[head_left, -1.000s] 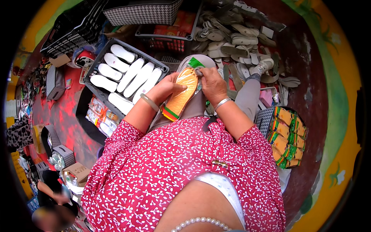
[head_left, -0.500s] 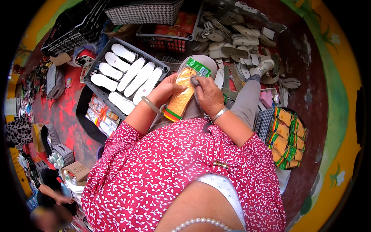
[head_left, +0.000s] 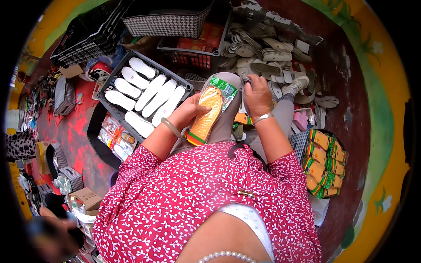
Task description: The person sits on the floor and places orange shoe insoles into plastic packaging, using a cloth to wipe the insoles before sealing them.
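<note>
Left hand (head_left: 189, 110) pinches a clear-wrapped orange insole packet (head_left: 207, 115) near its middle, thumb laid flat across the front and the other fingers hidden behind. The packet is held over the grey-trousered left thigh, its green printed end toward the knee and its striped red, yellow and green end toward the blouse (head_left: 197, 188); whether it touches the thigh cannot be told. Right hand (head_left: 258, 94) is just beside the knee, apart from the packet, its fingers closed on a bunched grey rag (head_left: 244, 97) that hangs down along the palm side. A pale bangle (head_left: 171, 128) circles the left wrist, a silver bracelet (head_left: 263, 117) the right.

Left of the left hand, a grey plastic crate (head_left: 162, 69) holds white insoles (head_left: 150, 93) laid in rows. Beyond the right hand lies a heap of loose grey and off-white insoles (head_left: 277, 55). Near the right elbow, a houndstooth basket (head_left: 299, 143) is filled with more orange packets (head_left: 324, 163).
</note>
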